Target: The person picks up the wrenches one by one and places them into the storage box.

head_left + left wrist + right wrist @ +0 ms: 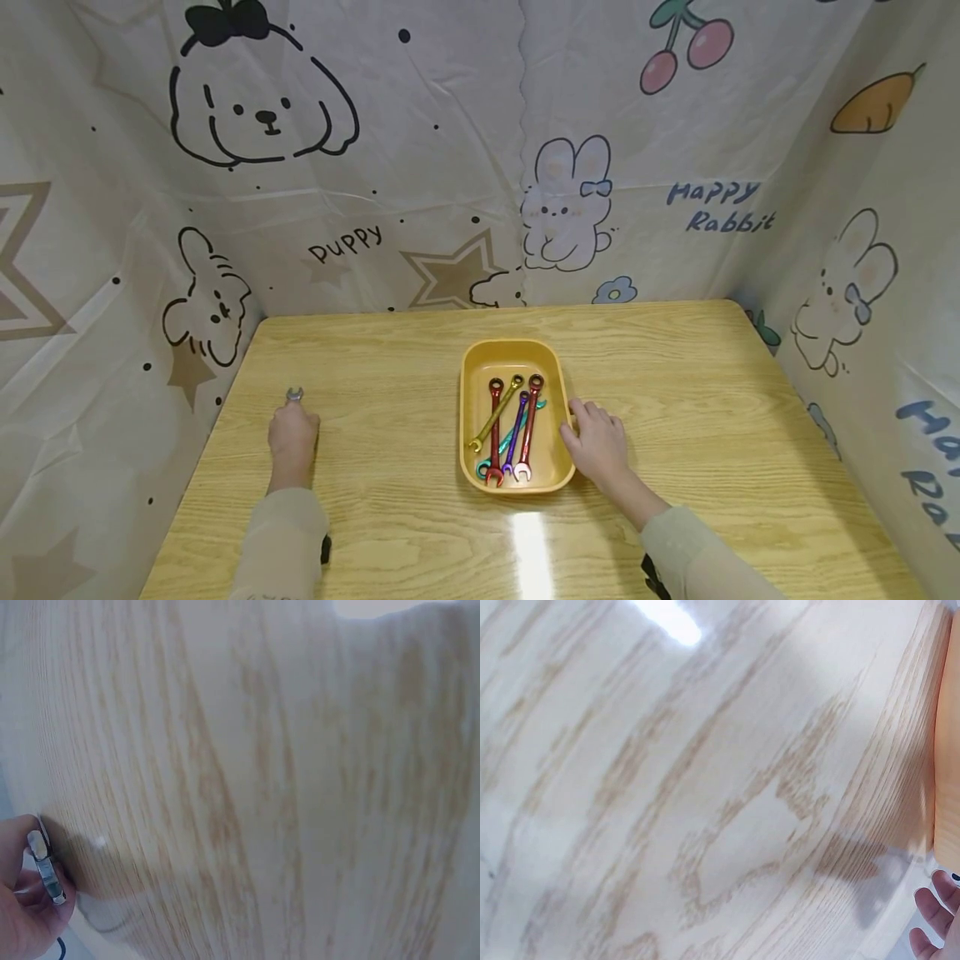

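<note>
My left hand [293, 435] grips a silver wrench [295, 395] at the left of the table, its forked end poking out past the fingers. In the left wrist view the wrench's shiny shank [48, 871] lies between thumb and fingers. My right hand [597, 442] rests at the right rim of a yellow tray [467, 358], its fingers loosely bent and holding nothing. Inside the tray lie several coloured wrenches: a gold wrench [497, 414] across a red wrench [495, 442], a purple wrench [516, 433], a teal wrench [505, 442] beneath others, and a second red wrench [529, 425].
The wooden table [382, 400] reaches back to a hanging cloth [420, 183] with cartoon prints, which also closes off the left and right sides. A bright light reflection [531, 550] shows on the wood in front of the tray.
</note>
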Demonstrator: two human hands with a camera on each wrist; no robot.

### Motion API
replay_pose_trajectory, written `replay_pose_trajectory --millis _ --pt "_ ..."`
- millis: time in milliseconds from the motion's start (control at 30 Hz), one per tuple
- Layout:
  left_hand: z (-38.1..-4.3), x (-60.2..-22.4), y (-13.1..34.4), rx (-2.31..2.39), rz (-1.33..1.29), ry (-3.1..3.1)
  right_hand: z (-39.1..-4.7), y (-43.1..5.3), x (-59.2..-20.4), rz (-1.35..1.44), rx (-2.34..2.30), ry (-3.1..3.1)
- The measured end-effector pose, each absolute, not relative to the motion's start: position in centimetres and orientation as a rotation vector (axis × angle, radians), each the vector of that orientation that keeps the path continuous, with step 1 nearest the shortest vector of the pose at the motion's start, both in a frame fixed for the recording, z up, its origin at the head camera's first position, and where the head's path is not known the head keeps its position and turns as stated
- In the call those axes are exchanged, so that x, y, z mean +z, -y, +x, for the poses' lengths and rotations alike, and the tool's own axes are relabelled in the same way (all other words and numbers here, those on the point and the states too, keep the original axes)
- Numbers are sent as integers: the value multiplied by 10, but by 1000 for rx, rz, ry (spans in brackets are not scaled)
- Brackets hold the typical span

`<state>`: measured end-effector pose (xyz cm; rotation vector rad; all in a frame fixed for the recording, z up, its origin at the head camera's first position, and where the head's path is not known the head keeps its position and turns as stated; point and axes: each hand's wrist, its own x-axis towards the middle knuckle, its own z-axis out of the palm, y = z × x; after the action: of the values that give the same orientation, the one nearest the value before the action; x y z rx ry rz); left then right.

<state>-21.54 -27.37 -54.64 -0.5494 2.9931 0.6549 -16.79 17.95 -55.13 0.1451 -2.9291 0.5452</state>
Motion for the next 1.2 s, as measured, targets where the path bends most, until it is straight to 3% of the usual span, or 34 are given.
replay_pose_trajectory --millis 1200 --pt "-219 -551 242 706 -401 -3212 -168 -179 -551 129 552 2947"
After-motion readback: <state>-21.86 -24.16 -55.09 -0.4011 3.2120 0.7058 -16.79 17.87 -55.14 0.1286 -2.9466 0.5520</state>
